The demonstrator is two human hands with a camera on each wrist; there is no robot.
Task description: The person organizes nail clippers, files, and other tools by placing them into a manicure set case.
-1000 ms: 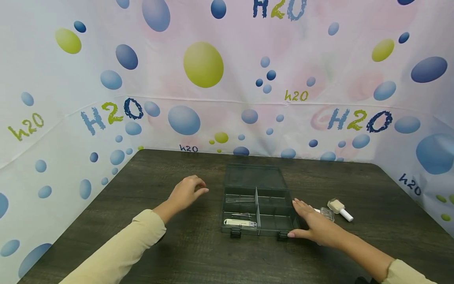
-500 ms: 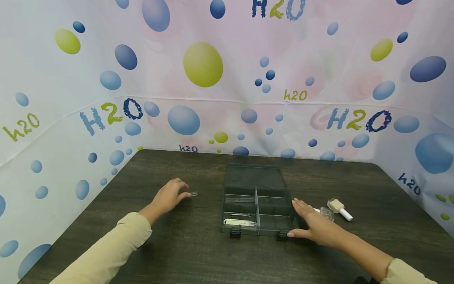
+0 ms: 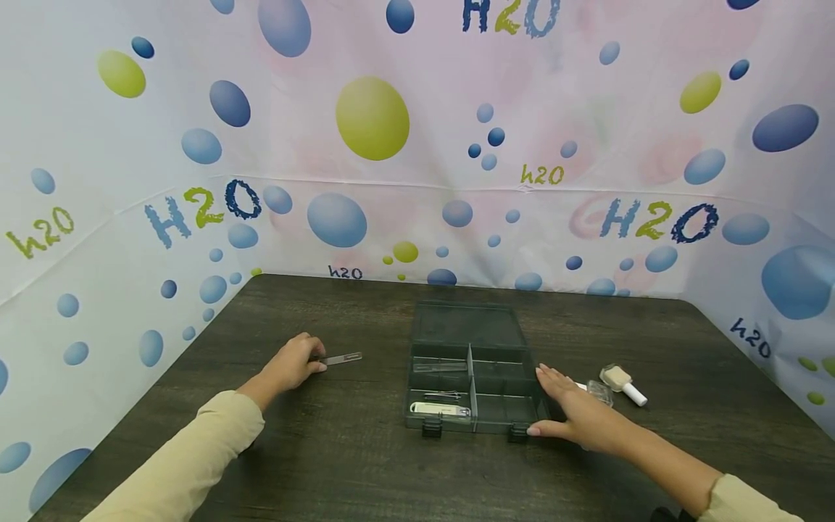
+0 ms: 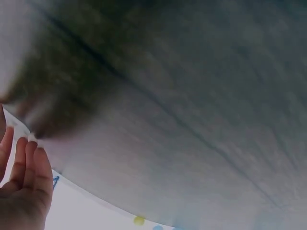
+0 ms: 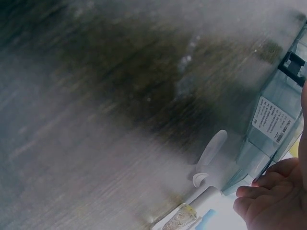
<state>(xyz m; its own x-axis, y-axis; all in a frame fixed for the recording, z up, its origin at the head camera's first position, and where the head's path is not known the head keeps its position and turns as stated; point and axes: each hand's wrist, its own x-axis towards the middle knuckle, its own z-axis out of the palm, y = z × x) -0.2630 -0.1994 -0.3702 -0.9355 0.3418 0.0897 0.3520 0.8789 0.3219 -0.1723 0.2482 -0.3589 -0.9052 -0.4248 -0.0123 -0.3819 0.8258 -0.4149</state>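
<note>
My left hand (image 3: 291, 364) curves its fingers at a slim, flat, silvery tool (image 3: 343, 358) extending rightward; whether they pinch it, I cannot tell. Right of that hand, an open, dark translucent plastic box (image 3: 502, 409) touches my straight-fingered right hand (image 3: 580, 415), beside which lies a cream, white-capped bottle (image 3: 618, 380).

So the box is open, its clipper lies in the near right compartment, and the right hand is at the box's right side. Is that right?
Not quite: the clipper lies in the near left compartment, as the head view shows. The box is open, with the right hand at its right side.
</note>
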